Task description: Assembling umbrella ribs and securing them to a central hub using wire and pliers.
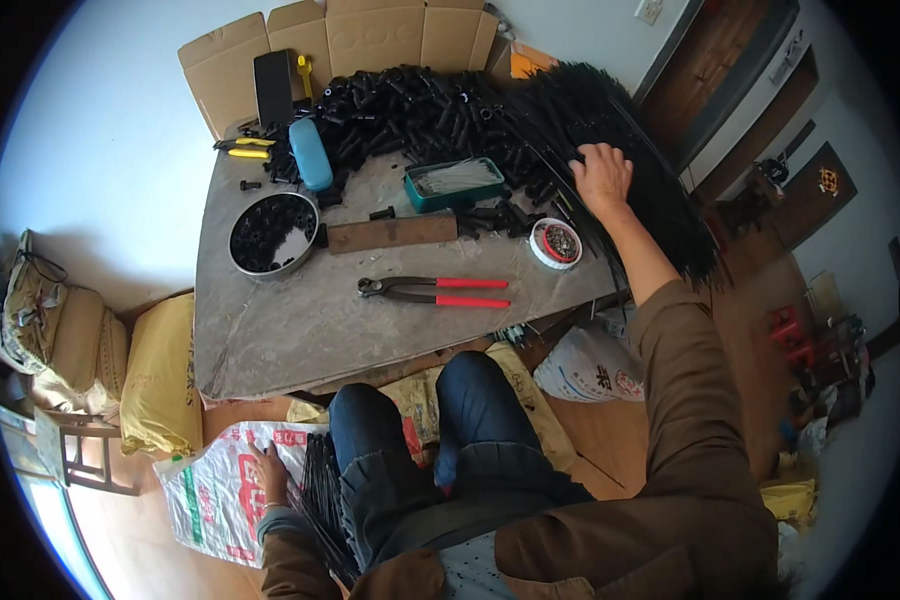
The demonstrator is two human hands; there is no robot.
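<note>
My right hand [603, 180] reaches over the far right of the table, onto the edge of a big heap of thin black rods [625, 125]. Its fingers are bent and a little apart, with nothing seen in them. Down at the lower left, my left hand [270, 475] rests on a white printed sack [215, 490], fingers apart. Beside it, a bundle of similar black rods [320, 490] lies along my left thigh. Nearest my right forearm on the table is a round white tub [555, 243] of small metal pieces.
Red-handled pincers [435, 291] lie across the table [290, 345]. Behind them are a wooden block [392, 233], a green tray [454, 184] of thin pale rods, a metal bowl [307, 262] of black parts and a blue case [310, 155]. Black cylindrical parts [400, 115] pile up at the back.
</note>
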